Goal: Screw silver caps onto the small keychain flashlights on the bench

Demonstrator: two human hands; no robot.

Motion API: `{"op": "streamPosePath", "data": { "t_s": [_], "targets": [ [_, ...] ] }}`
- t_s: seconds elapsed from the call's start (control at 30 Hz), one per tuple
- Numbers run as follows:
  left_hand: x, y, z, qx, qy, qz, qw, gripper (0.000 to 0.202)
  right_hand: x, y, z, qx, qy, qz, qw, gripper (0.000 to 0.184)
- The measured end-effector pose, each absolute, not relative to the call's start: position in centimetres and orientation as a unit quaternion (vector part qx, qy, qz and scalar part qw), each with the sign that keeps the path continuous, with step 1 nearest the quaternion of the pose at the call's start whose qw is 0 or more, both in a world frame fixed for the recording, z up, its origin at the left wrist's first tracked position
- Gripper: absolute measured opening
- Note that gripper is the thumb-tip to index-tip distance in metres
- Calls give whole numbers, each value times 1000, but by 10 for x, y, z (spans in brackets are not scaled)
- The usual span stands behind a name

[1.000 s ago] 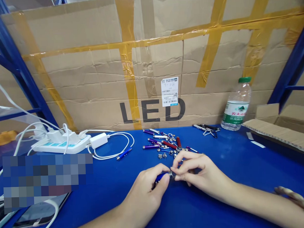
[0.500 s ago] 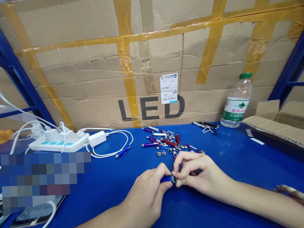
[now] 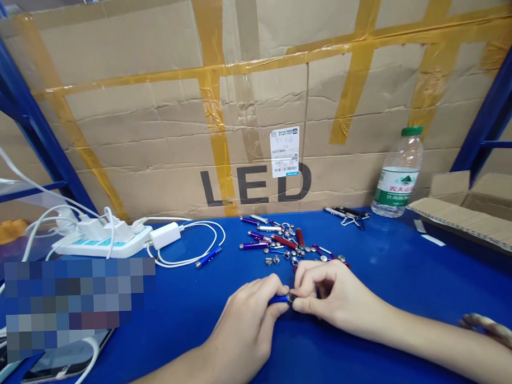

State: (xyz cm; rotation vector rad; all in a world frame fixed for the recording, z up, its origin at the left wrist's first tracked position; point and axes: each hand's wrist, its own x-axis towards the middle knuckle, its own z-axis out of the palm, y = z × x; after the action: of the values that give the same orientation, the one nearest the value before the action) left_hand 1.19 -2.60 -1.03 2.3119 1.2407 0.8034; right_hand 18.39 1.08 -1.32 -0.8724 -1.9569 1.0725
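Note:
My left hand point(image 3: 256, 312) is closed around a small blue penlight point(image 3: 278, 299), thumb and index finger gripping its barrel. The penlight lies nearly level, its metal end point(image 3: 290, 298) towards the right. At that end my right hand point(image 3: 333, 293) pinches with thumb and index finger; the fingertips partly hide what they grip. Just beyond my hands lies a loose pile of purple penlights point(image 3: 253, 246), red tubes point(image 3: 300, 238), silver tubes point(image 3: 268, 229), small carabiner clips point(image 3: 279, 250) and round metal caps point(image 3: 276, 259).
Another blue penlight point(image 3: 208, 258) lies left of the pile. White chargers and cables crowd a power strip point(image 3: 102, 245); a phone point(image 3: 68, 355) lies below. Black clips point(image 3: 352, 213), a water bottle point(image 3: 397, 176) and an open carton point(image 3: 471, 218) stand along the back right.
My right fingers have shifted slightly on the penlight's metal end, and that end now shows less of its face. The whole view has moved a little.

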Motion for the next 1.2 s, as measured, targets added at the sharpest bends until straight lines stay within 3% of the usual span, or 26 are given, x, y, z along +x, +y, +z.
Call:
{"op": "streamPosePath", "data": {
  "t_s": [0.33,0.6,0.73,0.93,1.2],
  "targets": [
    [12,-26,-13,818,444,307,197,10,182,11,-14,-363,-742,434,359,28],
    [13,-26,-8,797,441,324,256,14,182,14,-13,-382,-706,492,336,37],
    [13,-26,-6,802,425,332,259,25,183,14,-14,-386,-719,476,328,40],
    [14,-27,-5,790,438,333,271,26,182,12,-14,-406,-725,444,334,40],
    [14,-24,-8,790,453,327,252,26,186,13,-11,-338,-771,333,424,22]
  ]
}}
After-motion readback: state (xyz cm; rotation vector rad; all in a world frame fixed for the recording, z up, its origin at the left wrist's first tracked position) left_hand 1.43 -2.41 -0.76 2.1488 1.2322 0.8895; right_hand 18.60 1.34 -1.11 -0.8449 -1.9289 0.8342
